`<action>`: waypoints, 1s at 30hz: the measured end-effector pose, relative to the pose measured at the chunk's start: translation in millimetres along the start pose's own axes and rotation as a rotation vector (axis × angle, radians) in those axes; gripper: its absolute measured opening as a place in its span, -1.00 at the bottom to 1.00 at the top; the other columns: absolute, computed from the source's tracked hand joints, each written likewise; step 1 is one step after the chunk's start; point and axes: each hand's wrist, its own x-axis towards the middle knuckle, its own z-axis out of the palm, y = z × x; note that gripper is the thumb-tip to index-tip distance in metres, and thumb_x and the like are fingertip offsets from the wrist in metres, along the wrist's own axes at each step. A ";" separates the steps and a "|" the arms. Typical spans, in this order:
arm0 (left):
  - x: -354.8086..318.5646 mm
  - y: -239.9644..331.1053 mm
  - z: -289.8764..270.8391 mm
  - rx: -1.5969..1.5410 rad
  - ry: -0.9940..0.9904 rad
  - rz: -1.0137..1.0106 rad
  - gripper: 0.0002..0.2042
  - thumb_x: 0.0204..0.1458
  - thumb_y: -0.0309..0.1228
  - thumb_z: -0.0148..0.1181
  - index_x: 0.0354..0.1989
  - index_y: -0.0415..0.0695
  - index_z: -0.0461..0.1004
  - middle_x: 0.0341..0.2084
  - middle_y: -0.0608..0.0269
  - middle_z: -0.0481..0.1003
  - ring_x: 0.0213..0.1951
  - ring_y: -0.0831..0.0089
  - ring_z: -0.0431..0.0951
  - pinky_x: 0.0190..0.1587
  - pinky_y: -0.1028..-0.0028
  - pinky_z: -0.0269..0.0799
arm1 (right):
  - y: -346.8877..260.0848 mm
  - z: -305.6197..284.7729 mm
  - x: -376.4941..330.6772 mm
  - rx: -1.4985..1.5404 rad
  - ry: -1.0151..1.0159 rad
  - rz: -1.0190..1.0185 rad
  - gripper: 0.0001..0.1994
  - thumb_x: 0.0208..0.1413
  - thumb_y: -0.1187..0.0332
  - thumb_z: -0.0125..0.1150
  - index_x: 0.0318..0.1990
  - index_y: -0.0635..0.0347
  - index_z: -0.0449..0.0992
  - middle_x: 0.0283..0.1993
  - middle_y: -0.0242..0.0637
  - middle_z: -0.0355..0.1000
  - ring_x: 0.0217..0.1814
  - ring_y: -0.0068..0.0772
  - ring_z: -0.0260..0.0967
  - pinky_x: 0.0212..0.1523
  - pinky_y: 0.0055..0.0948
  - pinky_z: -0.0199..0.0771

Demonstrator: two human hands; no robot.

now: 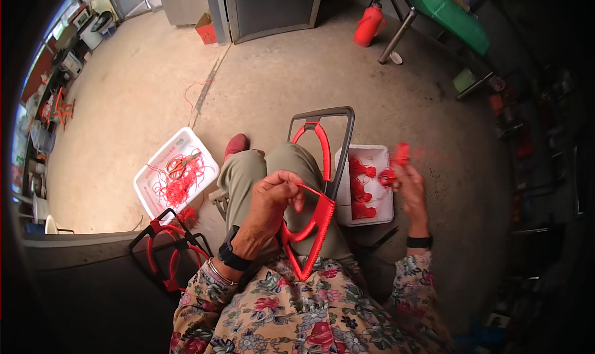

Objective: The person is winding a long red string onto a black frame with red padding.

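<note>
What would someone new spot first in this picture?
Probably the black frame partly wrapped in red, in the middle, with the left hand pinching a red strand beside it. Next, the blurry red bundle in the right hand, and the red flask near the top.

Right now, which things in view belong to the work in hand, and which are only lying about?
Seem to belong:
red-wrapped frame
red strand in the left hand
red bundle in the right hand
right white tray with red cords
left white tray with scissors and loose red thread
second frame, lower left

Probably just lying about:
red flask
red box
</note>
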 end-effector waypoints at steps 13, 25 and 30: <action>1.4 14.4 27.4 0.194 0.250 -0.167 -0.78 0.04 -0.29 0.26 -0.25 -0.18 0.52 -0.68 0.59 0.30 -0.68 0.80 0.14 -0.66 0.68 -0.04 | -16.8 151.6 -13.0 -0.105 -0.618 -0.451 -0.72 -0.03 0.36 0.33 -0.18 0.32 0.50 -0.38 -0.38 0.44 -0.37 -0.64 0.34 -0.35 -0.56 0.36; -13.1 13.1 27.6 0.656 0.324 0.569 -0.82 0.07 -0.46 0.19 -0.17 -0.26 0.52 -0.55 0.31 0.55 -0.49 0.69 0.47 -0.41 0.58 0.36 | -98.3 102.0 -52.4 -0.201 -0.116 -0.547 -0.74 -0.04 0.54 0.26 -0.14 0.22 0.48 -0.32 -0.36 0.46 -0.30 -0.55 0.40 -0.24 -0.59 0.38; -25.3 32.5 42.2 0.847 0.064 0.586 -0.75 0.00 -0.49 0.27 -0.12 -0.23 0.54 -0.43 0.34 0.58 -0.36 0.67 0.51 -0.30 0.58 0.44 | -125.0 134.2 -52.0 -0.347 -0.363 -0.949 -0.59 -0.21 0.52 0.38 -0.10 0.20 0.48 -0.19 -0.26 0.46 -0.10 -0.28 0.41 -0.05 -0.43 0.33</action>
